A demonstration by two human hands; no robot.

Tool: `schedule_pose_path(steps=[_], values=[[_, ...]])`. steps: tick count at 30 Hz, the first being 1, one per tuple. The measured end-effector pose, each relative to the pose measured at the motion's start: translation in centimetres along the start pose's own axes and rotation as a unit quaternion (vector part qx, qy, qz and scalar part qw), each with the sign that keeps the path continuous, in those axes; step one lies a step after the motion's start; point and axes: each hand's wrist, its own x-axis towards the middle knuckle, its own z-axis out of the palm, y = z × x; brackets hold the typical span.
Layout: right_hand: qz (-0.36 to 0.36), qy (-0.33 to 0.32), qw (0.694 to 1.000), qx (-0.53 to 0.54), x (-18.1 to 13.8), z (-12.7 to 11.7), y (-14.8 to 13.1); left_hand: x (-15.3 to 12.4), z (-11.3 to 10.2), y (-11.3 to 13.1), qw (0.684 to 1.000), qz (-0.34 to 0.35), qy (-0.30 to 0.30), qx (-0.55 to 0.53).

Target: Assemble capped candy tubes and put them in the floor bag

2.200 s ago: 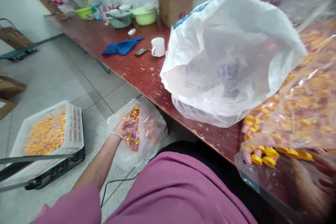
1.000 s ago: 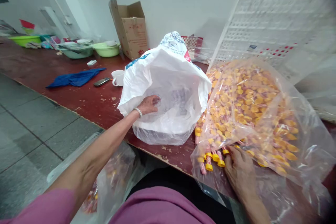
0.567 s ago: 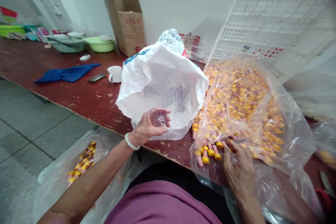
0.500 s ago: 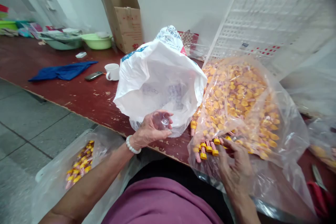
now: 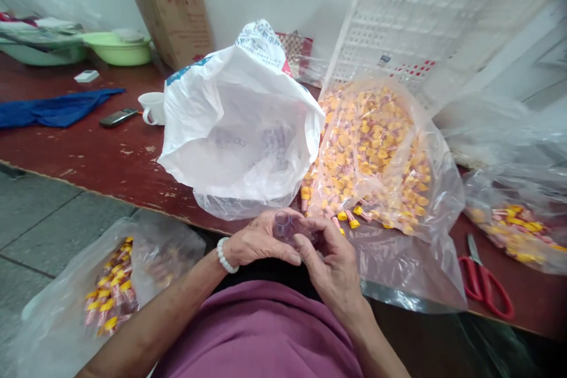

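Close to my body, my left hand (image 5: 266, 242) is curled around several small clear plastic cups (image 5: 282, 221), their round rims showing between the fingers. My right hand (image 5: 334, 257) meets it there, thumb and fingers closed on a clear plastic piece at the same cluster; its fingers hide most of that piece. Just beyond the hands, a large white bag (image 5: 239, 112) gapes open with more clear pieces inside. To its right, a transparent bag (image 5: 438, 189) covers a heap of small pink-patterned tubes with yellow caps (image 5: 376, 130). A few capped tubes (image 5: 352, 220) lie at its mouth.
Red-handled scissors (image 5: 485, 283) and another bag of capped tubes (image 5: 518, 224) lie at right. A white mug (image 5: 153, 107), phone (image 5: 119, 117) and blue cloth (image 5: 57, 109) are left on the red table (image 5: 88, 159). Below left stands a plastic-lined container of tubes (image 5: 110, 289).
My right hand has left the capped tubes and come over to my left hand, closing at the clear cups. My left hand has drawn back from the white bag's mouth. The view has shifted right.
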Motion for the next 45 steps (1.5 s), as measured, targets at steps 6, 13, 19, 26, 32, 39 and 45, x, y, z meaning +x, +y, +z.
schedule_pose_path(steps=[6,13,19,26,32,39,45], values=[[0.11,0.103,0.975,0.165,-0.2,-0.7,-0.2,-0.1,-0.3,-1.0,0.997,0.001,0.026,-0.068],[-0.131,0.149,0.979,-0.054,-0.8,0.6,0.4,0.0,2.5,-1.8,0.982,0.058,0.068,-0.168],[-0.146,0.092,0.98,-0.096,-2.0,1.4,0.4,0.4,2.7,-2.3,0.968,0.009,0.131,-0.212],[-0.039,0.16,0.964,-0.21,-0.4,-3.7,5.8,0.5,2.2,-2.7,0.975,0.078,0.196,-0.076],[0.02,0.139,0.952,-0.271,1.8,-6.5,13.1,0.7,2.3,-3.4,0.98,0.087,0.166,-0.064],[0.035,0.156,0.974,-0.158,-0.1,-6.0,5.9,0.8,3.1,-2.5,0.975,0.079,0.187,0.086],[-0.127,-0.006,0.987,-0.101,-0.8,-5.4,-1.1,0.8,3.5,-2.1,0.939,0.133,0.145,0.28]])
